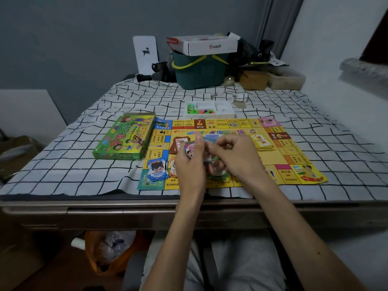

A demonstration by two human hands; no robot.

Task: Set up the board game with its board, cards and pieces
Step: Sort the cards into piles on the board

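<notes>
Gripping a stack of colourful notes [190, 149] with left hand [189, 168], pinching it with right hand [234, 157], above the middle of the yellow board [294, 153]. At 8 o'clock, blue note pile [157, 170]; at 9, green box [123, 137]; at 12, piece tray [210, 111].

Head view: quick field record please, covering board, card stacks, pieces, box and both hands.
board: game board unfolded flat on checked cloth
box: green game box beside the board's left edge
stacks: blue 10000 notes on near-left corner; brown cards and yellow cards in the centre area
pieces: coloured pieces in white tray beyond the far edge
hands: left hand and right hand both grip a bundle of notes over the board
</notes>
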